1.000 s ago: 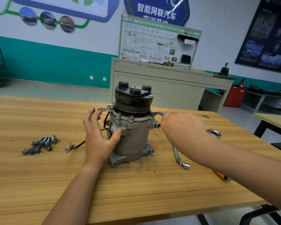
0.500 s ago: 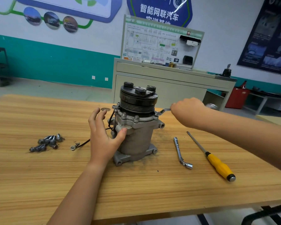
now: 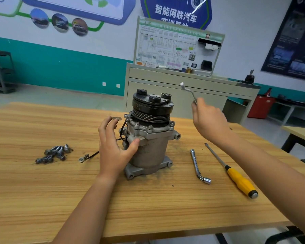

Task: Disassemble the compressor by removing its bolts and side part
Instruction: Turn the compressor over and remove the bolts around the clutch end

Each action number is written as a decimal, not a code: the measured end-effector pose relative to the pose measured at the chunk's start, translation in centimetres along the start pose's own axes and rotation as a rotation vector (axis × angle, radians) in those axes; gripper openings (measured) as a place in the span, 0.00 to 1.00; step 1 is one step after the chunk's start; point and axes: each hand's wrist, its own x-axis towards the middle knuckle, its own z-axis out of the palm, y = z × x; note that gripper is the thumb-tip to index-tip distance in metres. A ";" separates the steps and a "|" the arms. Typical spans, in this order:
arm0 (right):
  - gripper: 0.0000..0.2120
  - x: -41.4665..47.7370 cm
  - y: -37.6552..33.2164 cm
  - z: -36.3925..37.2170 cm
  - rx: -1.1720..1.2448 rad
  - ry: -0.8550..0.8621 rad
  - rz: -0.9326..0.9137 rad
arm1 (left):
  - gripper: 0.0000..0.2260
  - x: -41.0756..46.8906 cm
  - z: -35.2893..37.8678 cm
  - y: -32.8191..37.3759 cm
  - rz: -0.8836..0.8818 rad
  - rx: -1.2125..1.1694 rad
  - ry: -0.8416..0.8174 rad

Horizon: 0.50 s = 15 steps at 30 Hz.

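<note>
Compressor [image 3: 149, 147] sits upright on the table [image 3: 42, 191], left hand [image 3: 113, 152] braced against it, fingers spread, right hand [image 3: 209, 124] gripping a wrench [image 3: 192, 95] mid-air.

A grey metal compressor [image 3: 149, 138] is stood upright on a light wooden table [image 3: 42, 199]. Loose steel bolts [image 3: 54, 154] are heaped well to its left; to its right are laid a bent steel socket wrench [image 3: 198, 166], then a yellow-handled screwdriver [image 3: 236, 175].

The right hand [image 3: 209, 122] half hides the blurred wrench [image 3: 190, 93].
</note>
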 end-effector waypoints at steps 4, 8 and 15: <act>0.04 -2.9 -1.2 -1.9 -0.170 -0.335 0.012 | 0.32 -0.1 0.1 -0.1 -0.002 0.000 -0.004; 0.09 -3.6 -2.9 -3.8 -0.315 -0.451 -0.063 | 0.32 -0.1 0.1 -0.2 0.002 -0.002 0.003; 0.11 -2.7 -5.1 -5.7 -0.607 -0.568 -0.204 | 0.34 -0.1 0.1 -0.1 -0.013 -0.007 0.004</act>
